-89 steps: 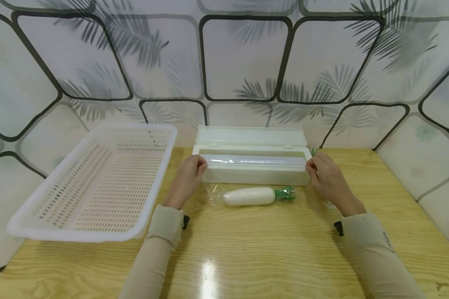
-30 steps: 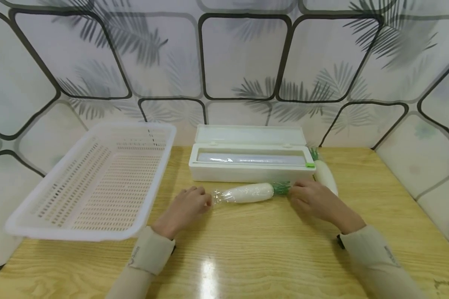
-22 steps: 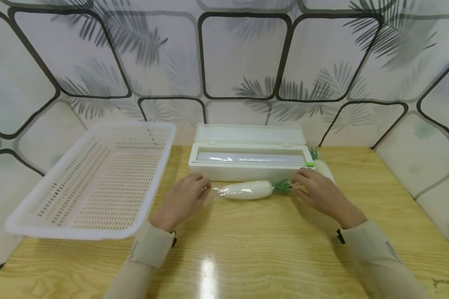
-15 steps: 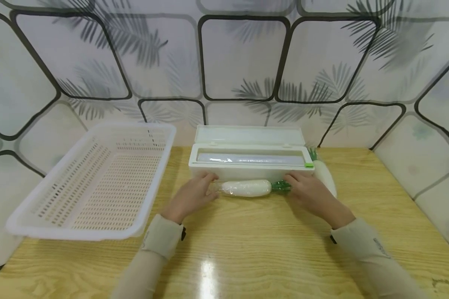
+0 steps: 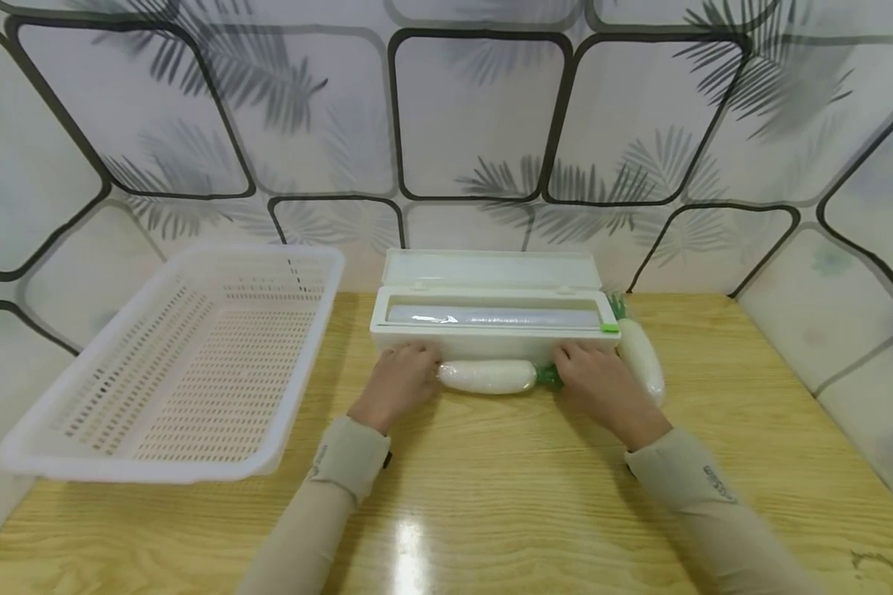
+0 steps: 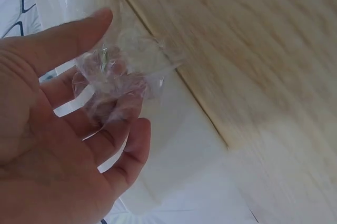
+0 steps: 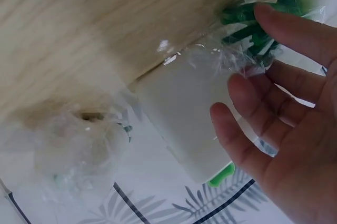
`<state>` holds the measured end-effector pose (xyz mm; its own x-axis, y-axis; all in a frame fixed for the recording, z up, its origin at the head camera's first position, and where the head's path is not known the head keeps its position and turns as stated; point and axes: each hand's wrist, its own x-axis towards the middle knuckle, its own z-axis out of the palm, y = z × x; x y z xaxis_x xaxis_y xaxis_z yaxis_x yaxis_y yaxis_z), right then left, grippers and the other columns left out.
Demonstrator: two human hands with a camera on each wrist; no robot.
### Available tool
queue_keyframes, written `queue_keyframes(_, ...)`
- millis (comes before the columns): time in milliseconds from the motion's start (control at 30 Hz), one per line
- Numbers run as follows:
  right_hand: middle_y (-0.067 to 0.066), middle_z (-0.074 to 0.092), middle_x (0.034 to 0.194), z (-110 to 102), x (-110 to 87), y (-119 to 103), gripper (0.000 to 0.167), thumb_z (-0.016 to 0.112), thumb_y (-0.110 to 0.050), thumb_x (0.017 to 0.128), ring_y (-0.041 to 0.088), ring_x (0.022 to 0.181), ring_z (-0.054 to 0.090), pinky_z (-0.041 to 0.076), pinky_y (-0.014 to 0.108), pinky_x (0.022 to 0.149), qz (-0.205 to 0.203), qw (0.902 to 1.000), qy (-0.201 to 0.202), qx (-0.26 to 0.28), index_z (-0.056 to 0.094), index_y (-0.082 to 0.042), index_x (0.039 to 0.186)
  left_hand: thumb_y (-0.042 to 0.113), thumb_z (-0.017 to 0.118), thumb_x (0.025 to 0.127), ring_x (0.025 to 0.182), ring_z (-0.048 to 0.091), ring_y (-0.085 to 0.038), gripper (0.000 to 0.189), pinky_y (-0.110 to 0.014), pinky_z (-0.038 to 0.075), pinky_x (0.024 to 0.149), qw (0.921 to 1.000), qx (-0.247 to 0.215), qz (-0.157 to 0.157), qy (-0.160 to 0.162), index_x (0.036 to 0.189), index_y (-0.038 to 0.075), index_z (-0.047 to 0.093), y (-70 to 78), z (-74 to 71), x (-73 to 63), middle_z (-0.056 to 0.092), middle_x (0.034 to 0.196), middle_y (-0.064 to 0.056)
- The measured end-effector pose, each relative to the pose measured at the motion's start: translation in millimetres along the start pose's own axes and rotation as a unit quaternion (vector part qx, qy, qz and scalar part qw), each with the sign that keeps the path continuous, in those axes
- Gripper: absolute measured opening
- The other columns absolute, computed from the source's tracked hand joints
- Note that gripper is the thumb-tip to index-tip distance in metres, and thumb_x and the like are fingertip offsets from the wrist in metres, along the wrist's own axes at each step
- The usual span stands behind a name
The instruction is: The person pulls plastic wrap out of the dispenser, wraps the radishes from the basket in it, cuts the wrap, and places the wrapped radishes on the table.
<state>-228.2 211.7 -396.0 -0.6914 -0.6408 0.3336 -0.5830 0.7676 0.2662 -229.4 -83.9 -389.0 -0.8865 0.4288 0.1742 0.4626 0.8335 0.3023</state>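
A white radish (image 5: 487, 376) in clear plastic wrap lies along the front of the white wrap box (image 5: 491, 345). At its tip end my left hand (image 5: 398, 384) holds the bunched loose plastic wrap (image 6: 118, 84), fingers curled and thumb over it in the left wrist view. My right hand (image 5: 603, 384) is at the other end, thumb and fingers around the film-covered green leaves (image 7: 253, 29). The box lid (image 5: 491, 269) stands raised, showing the film roll (image 5: 491, 316) inside. A green slider (image 5: 610, 328) sits at the box's right end.
To the left stands a white perforated basket (image 5: 308, 355). A second white radish (image 5: 643, 364), in shiny film, lies beside the box's right end, close behind my right hand. A patterned wall covering (image 5: 484, 116) rises behind the wooden table (image 5: 491, 504).
Both hands have gone from the box's front corners to the radish's ends, then closer together. The radish has shifted back toward the box, its loose film now gathered at the left.
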Motion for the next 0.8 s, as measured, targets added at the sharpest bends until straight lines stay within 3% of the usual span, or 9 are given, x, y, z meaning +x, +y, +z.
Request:
queue_keyframes(267,0.02,0.059,0.093,7,-4.5,-2,0.015,0.075,0.0,0.087,0.036,0.088,0.062,0.055,0.046,0.069,-0.008,0.9978,0.026,-0.061,0.065,0.005,0.098,0.003,0.076,0.09,0.095,0.067,-0.031,0.007,-0.046,0.056,0.082,0.9994,-0.02,0.02,0.02,0.095,0.001,0.071,-5.2,3.2,-3.8,0.069,0.097,-0.012)
queue_keyframes(467,0.021,0.058,0.097,11,-8.1,-2,0.014,0.075,-0.001,0.087,0.038,0.091,0.059,0.053,0.049,0.076,-0.013,0.9982,0.024,-0.053,0.066,0.004,0.096,-0.002,0.068,0.094,0.095,0.067,-0.032,0.006,-0.042,0.056,0.086,0.9972,-0.074,0.01,-0.004,0.099,-0.002,0.071,-8.3,4.1,-4.7,0.07,0.099,-0.014)
queue_keyframes(633,0.018,0.056,0.1,2,-13.0,3,0.03,0.081,-0.005,0.076,0.035,0.092,0.057,0.054,0.05,0.075,0.0,0.9986,-0.015,0.05,0.066,0.004,0.101,-0.004,0.061,0.098,0.105,0.066,-0.031,0.017,-0.042,0.054,0.092,0.993,-0.118,-0.001,-0.013,0.114,-0.004,0.068,-8.9,0.5,-6.7,0.068,0.111,-0.016)
queue_keyframes(733,0.013,0.058,0.098,-1,-13.8,7,0.03,0.076,-0.004,0.076,0.03,0.087,0.057,0.053,0.047,0.073,0.002,0.989,-0.043,0.141,0.066,0.004,0.104,-0.004,0.057,0.101,0.117,0.061,-0.033,0.023,-0.042,0.05,0.101,0.9891,-0.147,-0.011,-0.005,0.123,-0.006,0.064,-10.0,-2.3,-9.1,0.064,0.125,-0.018)
queue_keyframes(800,0.01,0.061,0.098,-1,-14.4,11,0.027,0.073,-0.005,0.083,0.026,0.086,0.058,0.052,0.046,0.074,0.001,0.9769,-0.072,0.201,0.065,0.004,0.107,-0.005,0.055,0.101,0.121,0.059,-0.034,0.023,-0.042,0.048,0.103,0.9881,-0.154,-0.005,0.003,0.123,-0.007,0.062,-11.3,-3.1,-9.9,0.062,0.128,-0.02)
